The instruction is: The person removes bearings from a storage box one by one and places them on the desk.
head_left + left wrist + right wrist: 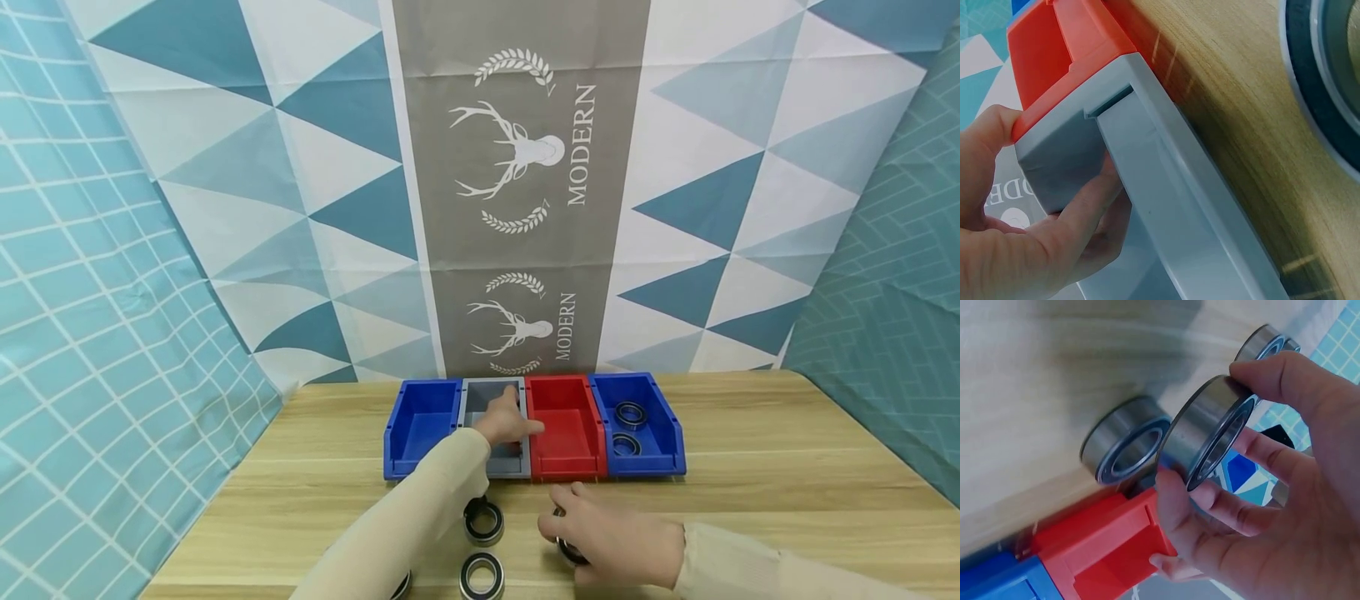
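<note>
My left hand (pixel 504 419) reaches over the grey bin (pixel 510 467), thumb spread towards the red bin (pixel 562 421). In the left wrist view its fingers dip inside the grey bin, with the thumb by the wall shared with the red bin; no object shows in its grip. Lower right, my right hand (pixel 611 537) holds a ball bearing (pixel 1207 428), a steel ring with a dark seal, between thumb and fingers. Left of that hand, a bearing (pixel 483 523) and another bearing (pixel 482 575) lie on the table.
A blue bin (pixel 423 421) stands at the row's left end. The right-end blue bin (pixel 667 450) contains two bearings (pixel 630 414). Another bearing (pixel 402 586) peeks out beside the left sleeve (pixel 405 517). Behind the wooden table (pixel 750 467) hangs a patterned cloth (pixel 525 250).
</note>
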Motion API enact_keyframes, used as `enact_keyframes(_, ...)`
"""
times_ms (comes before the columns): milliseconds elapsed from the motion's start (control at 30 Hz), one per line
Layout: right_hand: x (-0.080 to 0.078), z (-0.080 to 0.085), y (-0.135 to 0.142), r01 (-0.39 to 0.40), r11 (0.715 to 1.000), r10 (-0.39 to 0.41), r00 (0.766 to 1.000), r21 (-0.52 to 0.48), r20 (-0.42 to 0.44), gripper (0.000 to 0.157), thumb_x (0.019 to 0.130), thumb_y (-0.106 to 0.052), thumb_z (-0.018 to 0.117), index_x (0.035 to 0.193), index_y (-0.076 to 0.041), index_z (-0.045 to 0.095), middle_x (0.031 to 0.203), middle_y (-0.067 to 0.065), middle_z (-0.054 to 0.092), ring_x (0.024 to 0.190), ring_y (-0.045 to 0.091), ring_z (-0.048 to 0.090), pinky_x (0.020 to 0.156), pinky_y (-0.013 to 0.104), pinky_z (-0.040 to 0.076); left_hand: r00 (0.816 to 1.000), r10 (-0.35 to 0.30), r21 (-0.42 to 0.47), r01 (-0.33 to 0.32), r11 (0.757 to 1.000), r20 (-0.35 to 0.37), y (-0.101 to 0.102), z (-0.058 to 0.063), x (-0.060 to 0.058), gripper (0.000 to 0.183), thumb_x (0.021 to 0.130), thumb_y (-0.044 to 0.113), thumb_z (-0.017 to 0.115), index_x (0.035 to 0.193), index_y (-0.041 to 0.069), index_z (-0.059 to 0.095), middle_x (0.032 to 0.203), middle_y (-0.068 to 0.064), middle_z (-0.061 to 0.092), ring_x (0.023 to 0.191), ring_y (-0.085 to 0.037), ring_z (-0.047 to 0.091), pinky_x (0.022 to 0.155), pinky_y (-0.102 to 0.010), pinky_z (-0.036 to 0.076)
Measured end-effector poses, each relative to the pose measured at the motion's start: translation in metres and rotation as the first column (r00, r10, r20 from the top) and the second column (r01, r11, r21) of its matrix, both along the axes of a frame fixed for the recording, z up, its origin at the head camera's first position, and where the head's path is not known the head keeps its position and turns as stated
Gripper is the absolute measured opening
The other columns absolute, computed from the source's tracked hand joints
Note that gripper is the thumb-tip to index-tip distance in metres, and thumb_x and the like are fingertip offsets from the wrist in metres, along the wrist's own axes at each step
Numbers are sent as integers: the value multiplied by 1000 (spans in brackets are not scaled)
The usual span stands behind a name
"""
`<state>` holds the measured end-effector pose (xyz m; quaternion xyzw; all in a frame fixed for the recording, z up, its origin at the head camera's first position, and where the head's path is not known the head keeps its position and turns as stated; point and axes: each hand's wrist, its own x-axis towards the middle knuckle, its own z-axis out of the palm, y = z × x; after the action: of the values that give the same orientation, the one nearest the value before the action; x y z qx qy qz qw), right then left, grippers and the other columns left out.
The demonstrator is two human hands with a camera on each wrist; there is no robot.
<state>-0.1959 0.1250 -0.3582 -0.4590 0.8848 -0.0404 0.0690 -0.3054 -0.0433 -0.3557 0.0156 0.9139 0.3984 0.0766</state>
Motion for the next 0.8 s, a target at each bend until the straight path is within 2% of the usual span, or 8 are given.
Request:
enact_keyframes(167, 3, -3, -2, -14, 1000, 13, 998, 8, 62, 32, 79, -29, 77, 103, -33, 58, 95, -10, 50, 79, -1, 43, 66, 14, 46, 1000, -3, 1, 3, 1000, 6, 0, 0, 0, 78, 85, 25, 72, 145, 1, 29, 144, -21, 46, 125, -36, 50, 103, -56, 43)
enact_keyframes(367, 7, -6, -3, -59, 998, 59, 998, 14, 2, 33, 78, -33, 78, 105, -33, 59, 95, -10, 50, 81, 1, 42, 67, 15, 47, 1000, -11, -22, 11, 1000, -8, 0, -1, -2, 74, 84, 24, 72, 142, 0, 32, 139, -22, 49, 119, -35, 54, 100, -55, 46)
enact_keyframes(467, 8, -8, -4, -77, 997, 77, 997, 6, -2, 32, 79, -37, 77, 105, -33, 60, 96, -10, 51, 82, 1, 42, 68, 16, 48, 1000, -14, -17, 14, 1000, -15, 1, -1, -2, 73, 83, 23, 72, 140, -1, 33, 137, -22, 51, 116, -34, 55, 99, -54, 47)
enact_keyframes(633, 9, -11, -4, -66, 998, 66, 997, -2, 42, 29, 82, -47, 71, 106, -32, 61, 99, -9, 52, 85, 1, 43, 69, 15, 49, 1000, -16, -10, 16, 1000, -21, 0, -1, -1, 69, 83, 22, 72, 137, -1, 36, 131, -22, 54, 110, -33, 57, 97, -54, 49)
enact_keyframes(800, 8, -15, -4, -40, 999, 39, 991, 6, 130, 35, 79, -44, 75, 110, -34, 62, 107, -6, 55, 89, 3, 44, 69, 15, 52, 1000, -17, -11, 16, 1000, -23, 0, -1, -1, 67, 83, 22, 72, 135, -1, 37, 129, -22, 55, 109, -33, 57, 96, -54, 49)
